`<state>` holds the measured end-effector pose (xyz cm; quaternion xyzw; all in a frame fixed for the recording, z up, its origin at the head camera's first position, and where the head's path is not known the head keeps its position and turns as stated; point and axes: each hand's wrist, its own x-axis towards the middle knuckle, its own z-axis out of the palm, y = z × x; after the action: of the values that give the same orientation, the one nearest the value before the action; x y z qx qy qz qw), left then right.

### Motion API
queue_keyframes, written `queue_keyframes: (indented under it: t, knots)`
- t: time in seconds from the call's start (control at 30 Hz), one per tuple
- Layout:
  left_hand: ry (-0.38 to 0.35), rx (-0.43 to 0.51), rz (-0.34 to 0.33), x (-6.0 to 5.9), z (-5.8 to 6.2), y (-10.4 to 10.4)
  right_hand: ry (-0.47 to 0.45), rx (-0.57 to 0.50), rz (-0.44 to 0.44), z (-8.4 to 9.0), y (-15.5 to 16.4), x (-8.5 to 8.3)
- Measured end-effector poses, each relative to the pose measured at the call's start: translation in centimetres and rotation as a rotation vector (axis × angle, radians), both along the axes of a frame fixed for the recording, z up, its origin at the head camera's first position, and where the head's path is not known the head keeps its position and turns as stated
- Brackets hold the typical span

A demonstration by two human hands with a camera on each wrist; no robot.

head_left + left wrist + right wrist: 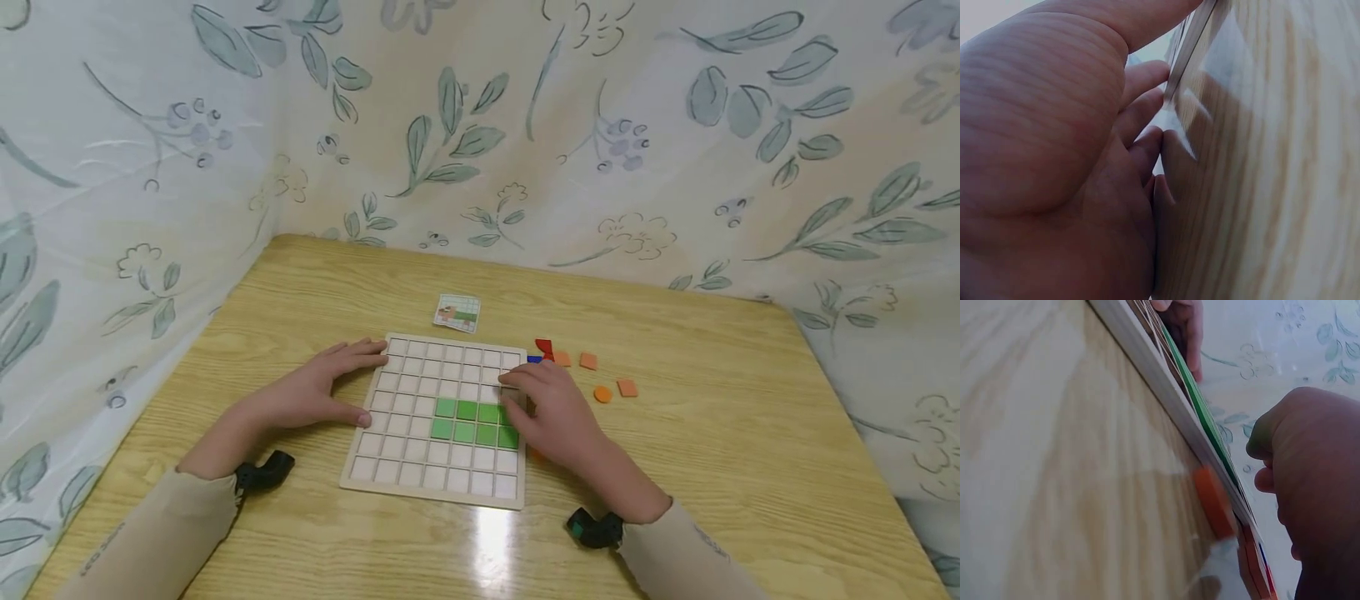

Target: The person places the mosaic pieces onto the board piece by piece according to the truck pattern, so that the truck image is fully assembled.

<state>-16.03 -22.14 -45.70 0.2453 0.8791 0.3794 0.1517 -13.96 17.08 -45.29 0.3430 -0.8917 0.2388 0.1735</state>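
Two rows of green squares point(464, 432) sit in the right half of the gridded board point(388, 472), which lies on the counter point(720, 433). A small picture card point(457, 314) rests just beyond its far edge, likely for easy glancing; loose orange squares point(588, 362), an orange disc point(603, 394) and a red piece point(543, 345) lie to the right, presumably for quick reach. The left hand point(322, 387), thumb and fingers spread along the left edge, seems to steady the board. The right hand point(558, 412) arches over the right edge; whether it pinches a piece, I cannot tell.
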Motion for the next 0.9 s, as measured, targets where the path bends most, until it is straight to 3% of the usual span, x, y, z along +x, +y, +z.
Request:
queue_keyframes:
  t: [0.5, 0.9]
  knots:
    - [-0.014, -0.005, 0.008, -0.1, 0.1, 0.0, 0.007, 0.013, -0.080, -0.5, 3.9, 0.1]
    - [-0.024, 0.011, 0.007, 0.2, 0.5, 0.1, -0.059, 0.024, -0.130, -0.5, 5.4, 1.5]
